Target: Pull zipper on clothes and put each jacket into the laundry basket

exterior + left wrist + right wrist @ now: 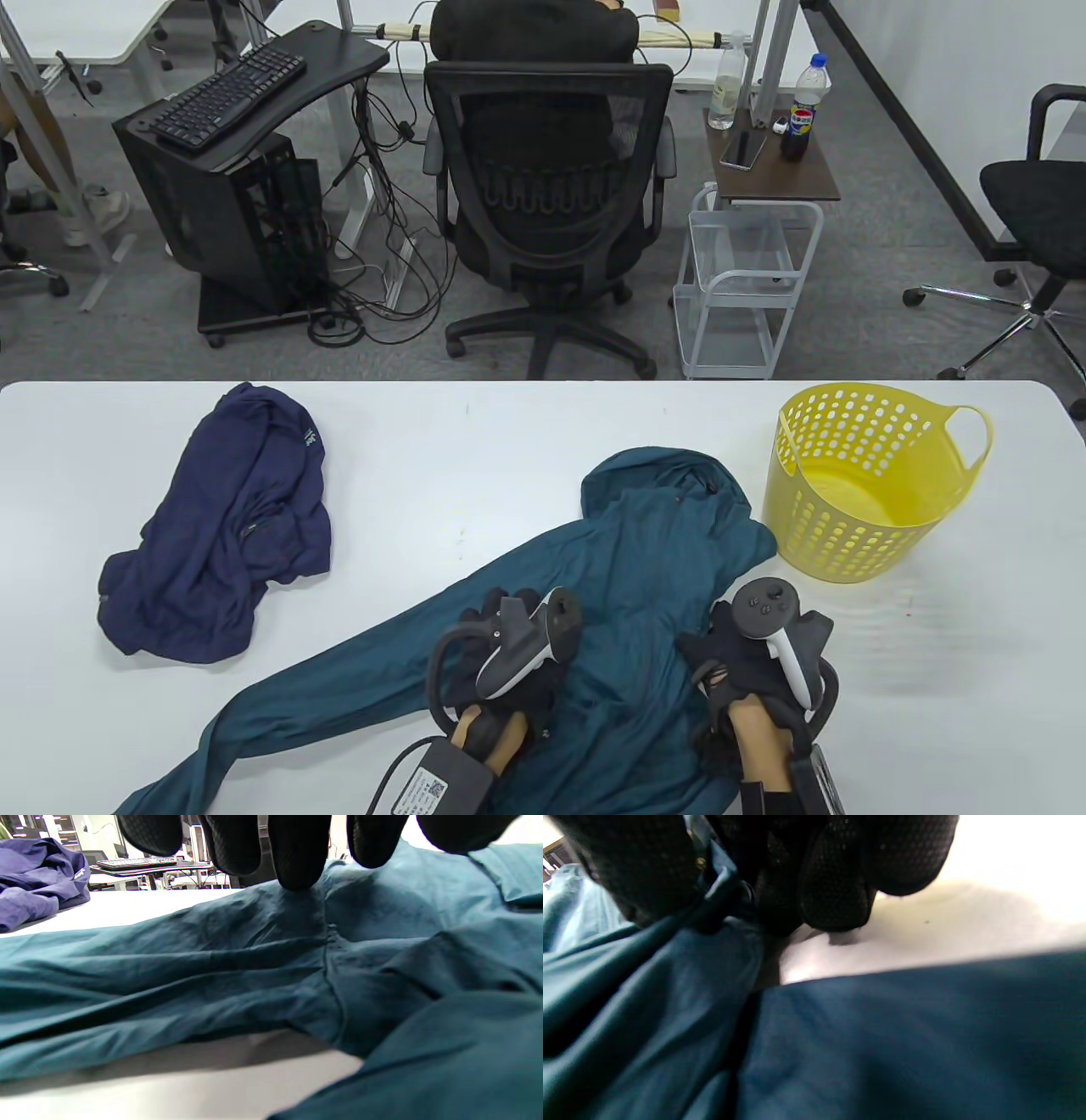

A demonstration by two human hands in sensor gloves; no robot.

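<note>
Zipper hidden under right hand (736,658)

Thin matt creased teal jacket (645,543) cloth, perforated glossy yellow plastic basket (857,484), smooth white table (509,441)

In the table view the trackers cover most of the left hand (496,649) and the right hand (738,658), so their fingers cannot be made out there; both forearms are cut off by the bottom edge, as is the lower part of the teal jacket (628,560) and the end of its long sleeve. The right wrist view is blurred and close: the gloved fingers (835,878) are cropped by the top edge and bunch fabric round a small pale piece (717,882) that may be the zipper, too unclear to tell. In the left wrist view the fingertips (299,861) are cropped at the top, and the navy jacket (34,878) is cut by the left edge
</note>
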